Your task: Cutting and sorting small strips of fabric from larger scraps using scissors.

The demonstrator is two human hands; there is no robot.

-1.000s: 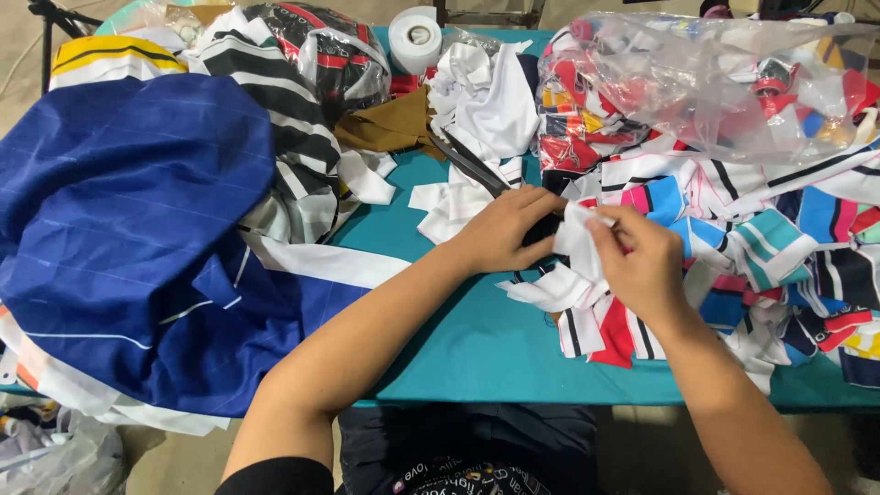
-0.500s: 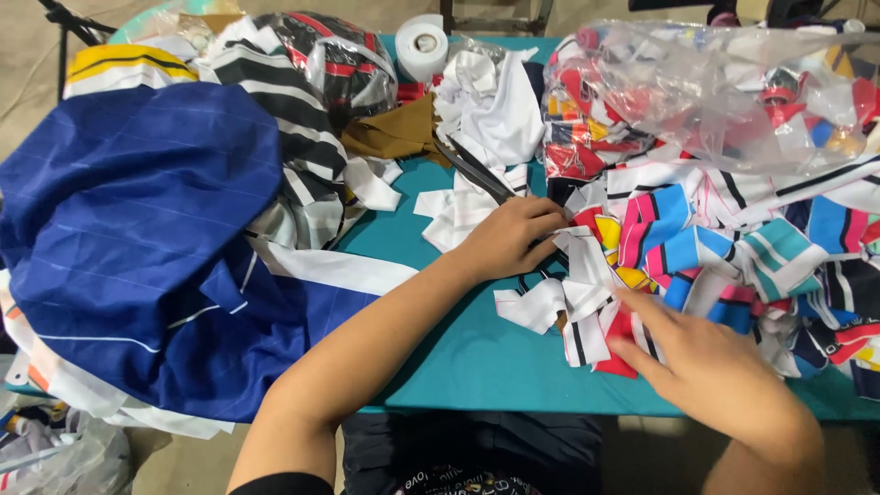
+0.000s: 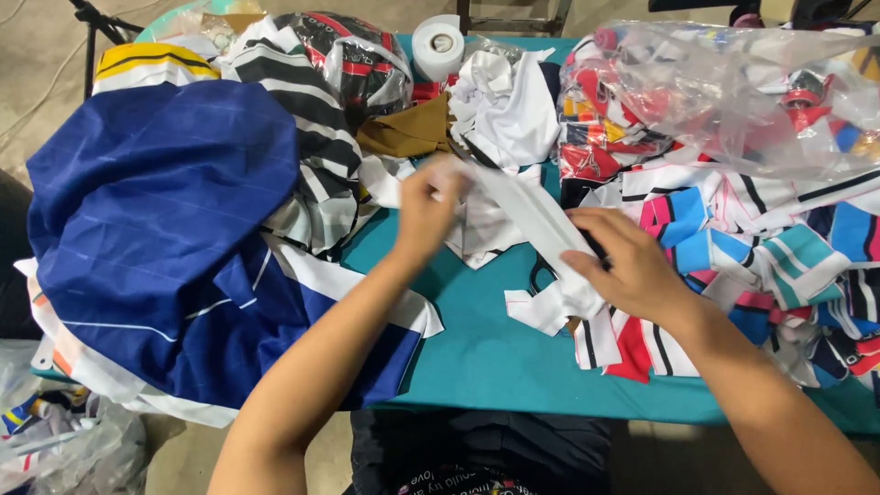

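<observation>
left hand (image 3: 423,203) pinches white strip (image 3: 527,215) at 11 o'clock; right hand (image 3: 632,266) grips its 4 o'clock end. risk: taut strip snags scissors (image 3: 543,275) beneath, slips.

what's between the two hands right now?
A white fabric strip spans from the left hand to the right hand, held by both above the teal table. Seen in the head view.

Clear plastic bag (image 3: 733,92) at the table's (image 3: 477,357) far right corner, bulging with red, blue and white fabric pieces. Second clear bag (image 3: 367,64) at far edge, left of centre, wrapping dark red-patterned cloth. Crumpled clear bag (image 3: 64,440) on the floor off the near left corner.
</observation>
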